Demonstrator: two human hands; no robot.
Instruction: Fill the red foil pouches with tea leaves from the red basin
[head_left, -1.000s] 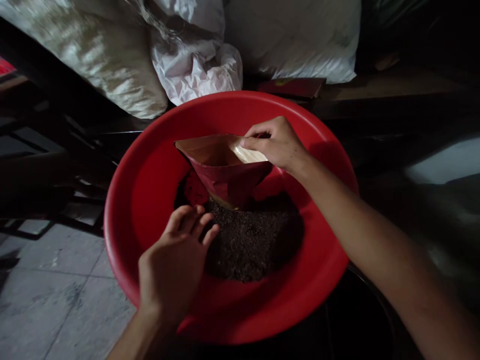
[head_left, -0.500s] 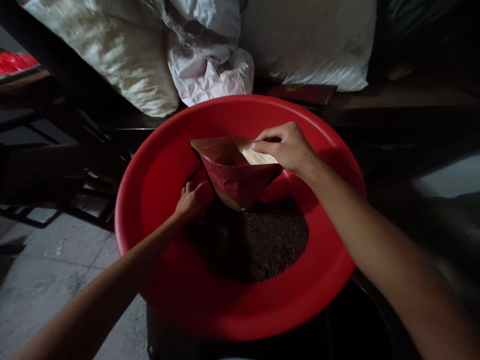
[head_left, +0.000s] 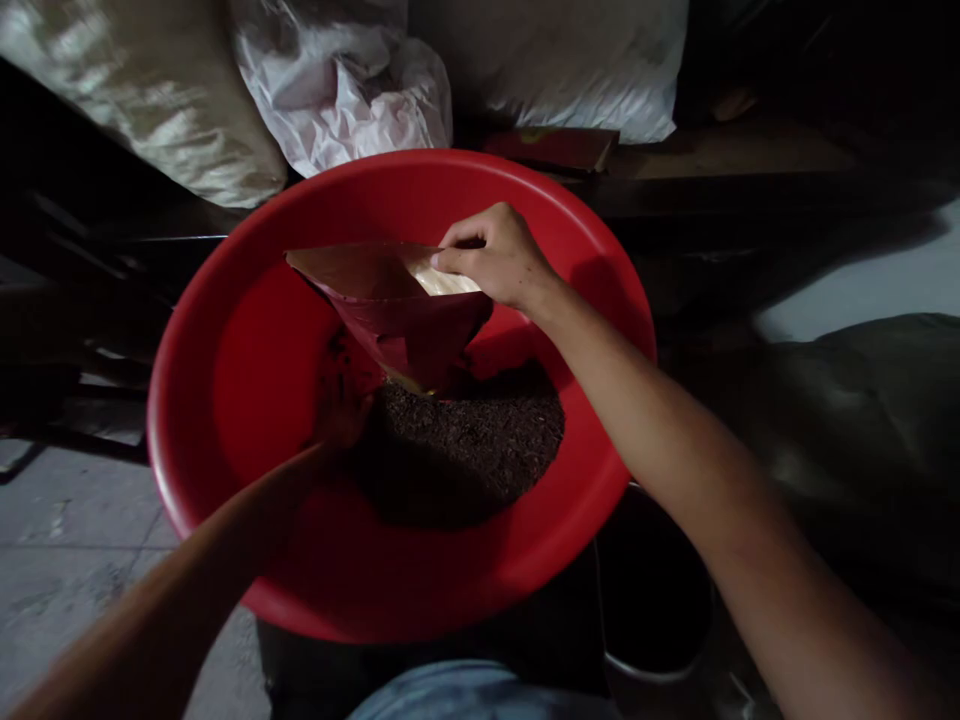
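Note:
My right hand (head_left: 502, 255) pinches the right end of the rim of a dark red bag (head_left: 397, 325), thumb inside the opening. The bag's mouth gapes upward, showing a brown inner side and a shiny cream-coloured part (head_left: 446, 277) beside my thumb. Its lower end hangs just over dark, loose, shredded leaf-like material (head_left: 480, 440) in a large red basin (head_left: 247, 570). Left of the bag, my left hand (head_left: 341, 420) is low in the basin at the edge of the dark material. Shadow covers most of it; the thumb looks apart from the fingers, and no held object shows.
Behind the basin stand a pale woven sack (head_left: 180, 110), a crumpled white plastic bag (head_left: 352, 90) and another large whitish sack (head_left: 555, 70). A flat dark red packet (head_left: 555, 147) lies by the far rim. Grey floor (head_left: 67, 540) shows at lower left.
The view has shifted, so the basin sits further left and higher. My left hand has gone lower into shadow by the dark material. My right hand keeps its hold on the bag.

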